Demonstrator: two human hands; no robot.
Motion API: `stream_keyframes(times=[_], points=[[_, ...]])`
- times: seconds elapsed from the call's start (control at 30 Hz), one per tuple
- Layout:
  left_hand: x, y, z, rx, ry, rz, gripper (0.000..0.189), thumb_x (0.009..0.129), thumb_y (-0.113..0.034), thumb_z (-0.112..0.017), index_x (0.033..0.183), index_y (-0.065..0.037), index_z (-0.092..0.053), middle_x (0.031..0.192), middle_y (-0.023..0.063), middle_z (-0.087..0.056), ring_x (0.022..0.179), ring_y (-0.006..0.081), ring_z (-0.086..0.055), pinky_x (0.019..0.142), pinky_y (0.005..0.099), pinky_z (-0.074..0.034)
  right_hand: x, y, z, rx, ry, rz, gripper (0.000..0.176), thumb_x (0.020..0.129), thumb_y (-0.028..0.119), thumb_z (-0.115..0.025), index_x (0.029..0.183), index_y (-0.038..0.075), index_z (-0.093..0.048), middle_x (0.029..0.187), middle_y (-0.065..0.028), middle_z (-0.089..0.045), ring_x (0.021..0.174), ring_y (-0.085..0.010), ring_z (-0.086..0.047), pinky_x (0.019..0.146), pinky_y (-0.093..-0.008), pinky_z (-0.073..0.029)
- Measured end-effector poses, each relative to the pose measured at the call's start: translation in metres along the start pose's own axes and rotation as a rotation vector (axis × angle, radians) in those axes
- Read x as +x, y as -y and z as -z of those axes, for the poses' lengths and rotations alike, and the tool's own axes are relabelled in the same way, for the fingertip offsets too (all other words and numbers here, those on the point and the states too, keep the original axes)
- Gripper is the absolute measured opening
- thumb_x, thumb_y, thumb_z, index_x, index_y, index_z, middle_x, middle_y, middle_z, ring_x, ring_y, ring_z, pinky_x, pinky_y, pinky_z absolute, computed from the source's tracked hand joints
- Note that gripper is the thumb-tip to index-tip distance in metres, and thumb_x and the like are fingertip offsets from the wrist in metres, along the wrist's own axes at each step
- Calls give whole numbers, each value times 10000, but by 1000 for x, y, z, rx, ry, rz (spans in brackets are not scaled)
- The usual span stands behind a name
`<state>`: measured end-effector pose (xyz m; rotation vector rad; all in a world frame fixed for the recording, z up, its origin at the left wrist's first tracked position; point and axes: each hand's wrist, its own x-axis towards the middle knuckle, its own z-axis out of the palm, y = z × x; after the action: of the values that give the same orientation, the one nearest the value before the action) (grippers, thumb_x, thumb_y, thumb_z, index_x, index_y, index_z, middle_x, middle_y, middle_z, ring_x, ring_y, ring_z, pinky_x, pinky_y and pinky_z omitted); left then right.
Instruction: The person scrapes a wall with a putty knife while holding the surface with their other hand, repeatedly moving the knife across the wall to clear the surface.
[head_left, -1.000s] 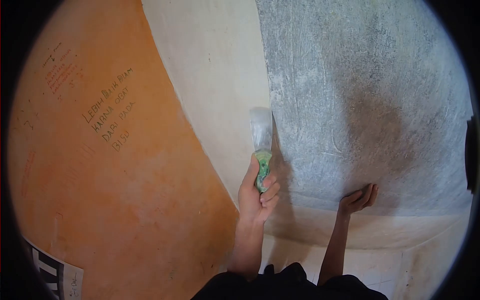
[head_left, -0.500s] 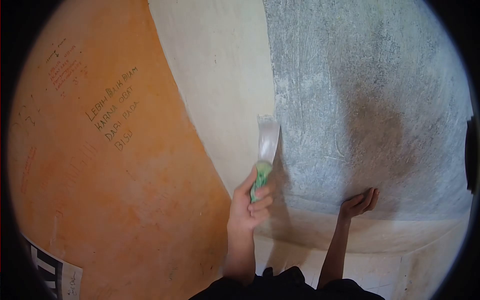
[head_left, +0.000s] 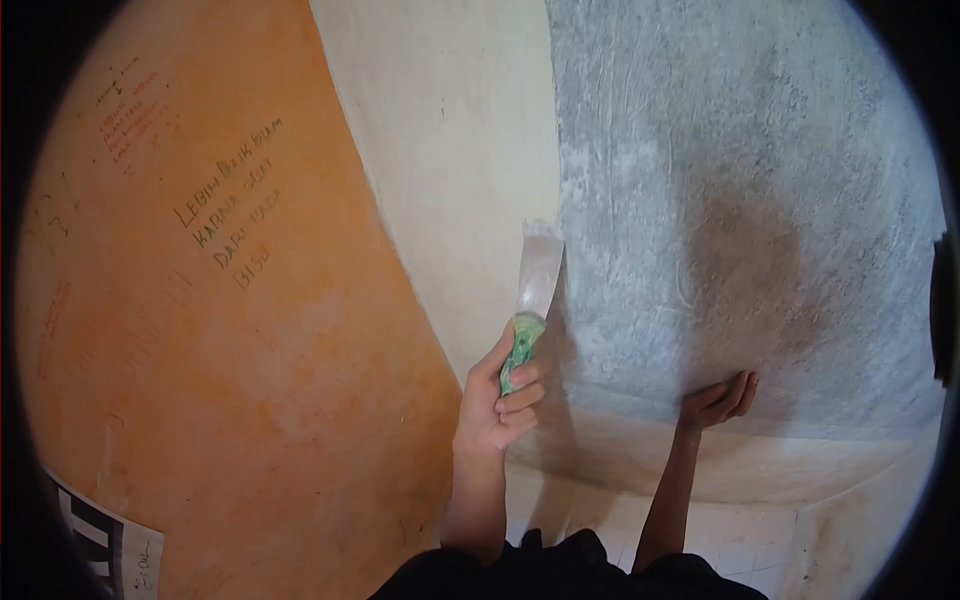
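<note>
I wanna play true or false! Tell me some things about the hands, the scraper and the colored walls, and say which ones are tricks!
1. The left hand holds the scraper. True.
2. The scraper's handle is red. False: it is green.
3. The pale strip runs between the orange wall and the gray area. True.
4. The right hand holds a brush. False: no tool shows in it.
5. There is handwriting on the orange wall. True.
</note>
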<state>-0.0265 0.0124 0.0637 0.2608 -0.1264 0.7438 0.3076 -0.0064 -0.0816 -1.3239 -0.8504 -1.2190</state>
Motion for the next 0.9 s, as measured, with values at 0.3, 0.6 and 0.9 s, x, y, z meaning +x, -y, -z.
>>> stream_keyframes(times=[0.3,0.6,0.9], points=[[8,-11,1,20,92,33,356,1045,-405,-358,1085,-98,-536,700,5,-425,378,48,-285,289,186,-150,2,1,0,-7,-4,-1,359,995,113,-425,1301,-66,-485,1361,-217,-432,1287,-372,-403,1076,-502,-356],[3,-16,-23,-101,51,49,345,1048,-381,-363,1080,-95,-553,699,26,-417,374,45,-271,276,184,-138,5,5,2,-22,-18,2,353,997,115,-430,1291,-67,-497,1344,-222,-455,1261,-373,-433,1059,-501,-374],[-2,-21,-16,-74,83,58,353,1049,-380,-361,1144,-100,-553,699,14,-415,388,48,-281,286,179,-160,0,1,1,-17,8,-23,356,1000,132,-433,1296,-56,-492,1371,-224,-426,1284,-372,-401,1057,-501,-372]])
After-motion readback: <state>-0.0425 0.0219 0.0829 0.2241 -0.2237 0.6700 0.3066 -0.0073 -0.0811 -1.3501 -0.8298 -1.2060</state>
